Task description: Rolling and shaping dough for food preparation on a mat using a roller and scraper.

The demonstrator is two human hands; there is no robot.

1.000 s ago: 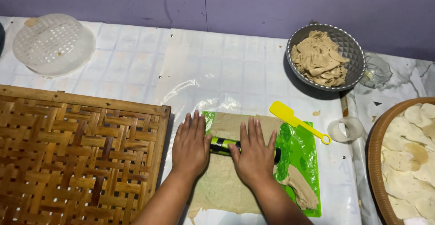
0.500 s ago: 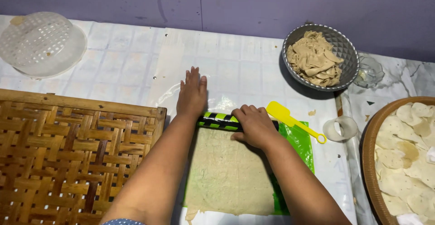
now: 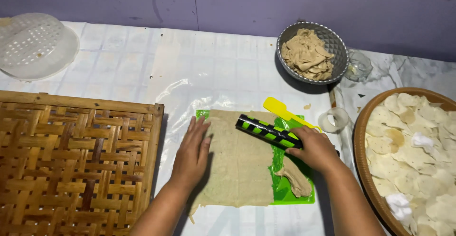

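I saw my right hand (image 3: 317,149) clamped on one black-and-green striped roller (image 3: 268,131), lying over one dough sheet (image 3: 242,162) on the green mat (image 3: 285,188); my left hand (image 3: 191,153) pressed flat, open, on the sheet's left edge.

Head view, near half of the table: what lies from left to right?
Woven bamboo tray → left hand flat on the dough sheet → black-and-green striped roller gripped by the right hand → round basket of pale dough discs.
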